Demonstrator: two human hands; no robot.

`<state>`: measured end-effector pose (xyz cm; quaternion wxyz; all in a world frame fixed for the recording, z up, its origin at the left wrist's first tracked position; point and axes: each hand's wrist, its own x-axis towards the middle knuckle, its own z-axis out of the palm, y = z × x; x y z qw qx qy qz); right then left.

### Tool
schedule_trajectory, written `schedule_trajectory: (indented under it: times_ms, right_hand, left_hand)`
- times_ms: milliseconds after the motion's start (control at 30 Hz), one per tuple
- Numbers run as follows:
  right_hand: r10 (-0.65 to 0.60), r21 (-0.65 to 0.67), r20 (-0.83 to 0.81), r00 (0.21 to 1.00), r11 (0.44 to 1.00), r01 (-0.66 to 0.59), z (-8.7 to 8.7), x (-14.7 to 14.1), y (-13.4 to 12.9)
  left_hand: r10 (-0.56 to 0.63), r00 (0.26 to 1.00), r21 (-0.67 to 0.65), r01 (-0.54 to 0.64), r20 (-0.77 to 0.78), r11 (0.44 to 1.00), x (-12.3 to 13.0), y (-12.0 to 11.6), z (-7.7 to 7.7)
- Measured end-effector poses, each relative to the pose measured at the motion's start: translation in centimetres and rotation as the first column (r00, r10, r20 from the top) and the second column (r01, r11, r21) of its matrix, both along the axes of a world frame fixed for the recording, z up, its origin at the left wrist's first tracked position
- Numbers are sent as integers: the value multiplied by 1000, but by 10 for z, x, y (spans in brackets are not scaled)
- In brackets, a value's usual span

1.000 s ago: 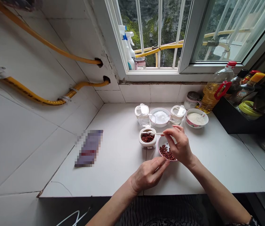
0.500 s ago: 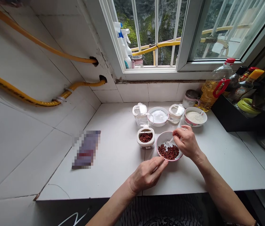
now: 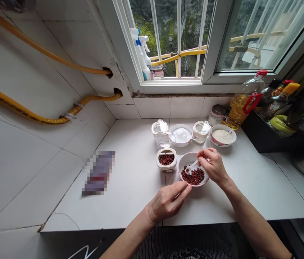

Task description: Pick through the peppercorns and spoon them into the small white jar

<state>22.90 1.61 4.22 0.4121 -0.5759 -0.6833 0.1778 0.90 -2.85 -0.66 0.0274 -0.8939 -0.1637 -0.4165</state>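
Observation:
My right hand [image 3: 212, 166] pinches the handle of a small white spoon [image 3: 192, 166], its scoop down among reddish-brown peppercorns [image 3: 194, 177]. These lie in a white bowl with a pink rim [image 3: 182, 158]. Thumb and fingers of my left hand [image 3: 170, 202] grip the bowl's near rim. Just left of the bowl stands a seasoning jar [image 3: 166, 166] with its clear lid raised, filled with the same peppercorns. Behind are a bowl of white grains [image 3: 181, 134], two lidded jars, one at the left [image 3: 159, 126] and one at the right [image 3: 201, 131], and a flowered bowl of pale powder [image 3: 223, 136].
At the back right stand an oil bottle [image 3: 245, 104] and a dark-lidded glass jar [image 3: 218, 113]. A black box [image 3: 259, 138] holds several sauce bottles. A blurred purple packet [image 3: 99, 172] lies on the white counter [image 3: 135, 194] at left. Yellow pipes [image 3: 41, 117] run along the wall.
The spoon's scoop has shifted a little to the left within the peppercorns. My left hand stays at the bowl's rim. The whole view has tilted slightly.

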Motion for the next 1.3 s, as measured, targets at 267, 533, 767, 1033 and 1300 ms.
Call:
schedule_trajectory:
  times_ms: [267,533,767,1033,1300]
  right_hand:
    - [-7,30,1,1000,1000,7,-2,1,5]
    - [34,34,-111,993,999,-31,3,-1,8]
    - [-15,6,-165,986,1000,16,2,3,11]
    - [-57,104,-15,998,993,59,-4,6,12]
    - [17,-79,-328,944,996,-45,2,3,8]
  left_hand:
    - [0,1000,10,0,10,1000,1,2,-1]
    - [5,1000,56,-6,17,998,2,3,-5]
    - [0,1000,63,-1,16,998,2,2,-7]
    - [2,1000,57,-3,15,998,2,2,-6]
    - [1,1000,28,-2,18,1000,1,2,-6]
